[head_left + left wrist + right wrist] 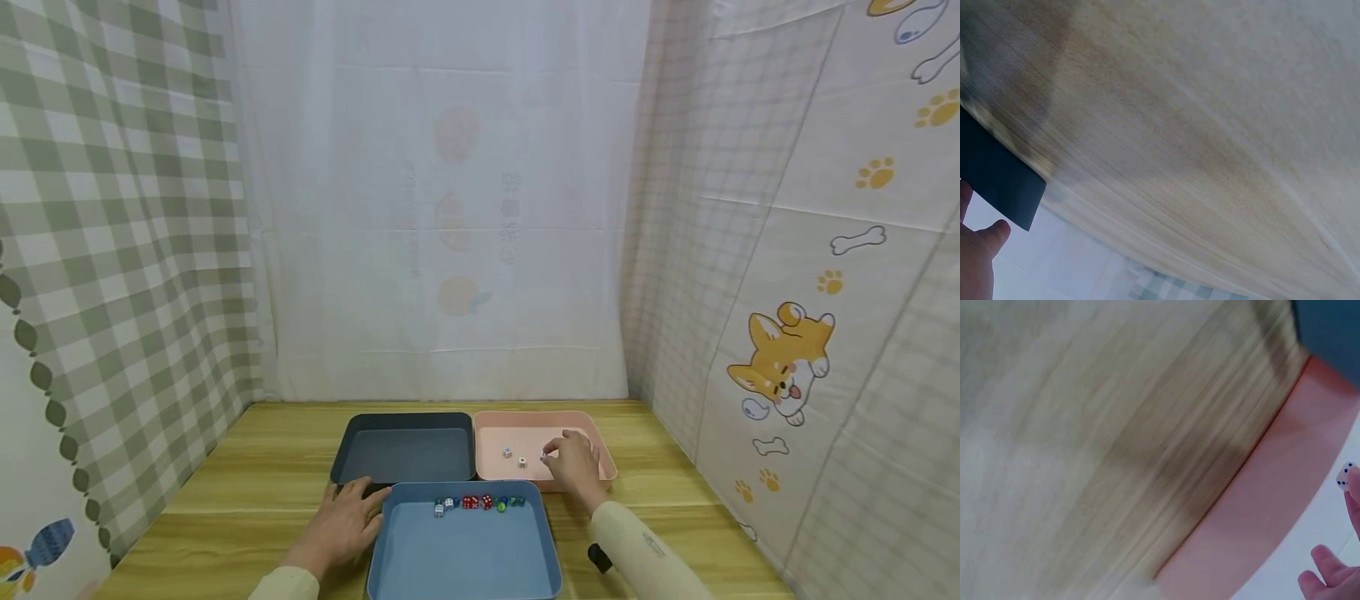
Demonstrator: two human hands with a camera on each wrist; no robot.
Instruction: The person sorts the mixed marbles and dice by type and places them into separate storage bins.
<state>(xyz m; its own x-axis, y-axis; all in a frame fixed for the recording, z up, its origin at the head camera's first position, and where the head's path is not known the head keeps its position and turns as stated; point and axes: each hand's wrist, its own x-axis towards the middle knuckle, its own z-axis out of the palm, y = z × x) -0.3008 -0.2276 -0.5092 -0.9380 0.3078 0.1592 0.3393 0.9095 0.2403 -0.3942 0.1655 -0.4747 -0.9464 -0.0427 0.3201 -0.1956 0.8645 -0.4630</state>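
My right hand (577, 467) pinches a small white die (1344, 477) with dark pips, over the pink tray (600, 442). Two more white dice lie on that tray's floor, one die (507, 452) left of the other die (522, 462). Beside the left rim of the blue tray (465, 558) is my left hand (345, 521), fingers spread and holding nothing; its fingertips lie close to the near edge of the dark tray (412, 450). Along the blue tray's far side are white dice (439, 510), red dice (470, 502) and green dice (517, 501).
The dark and pink trays stand side by side at the back of the wood-grain table (270, 475), with the blue tray in front. A small black object (599, 557) lies under the right forearm. Hanging cloths (450, 250) enclose the table at the back and sides.
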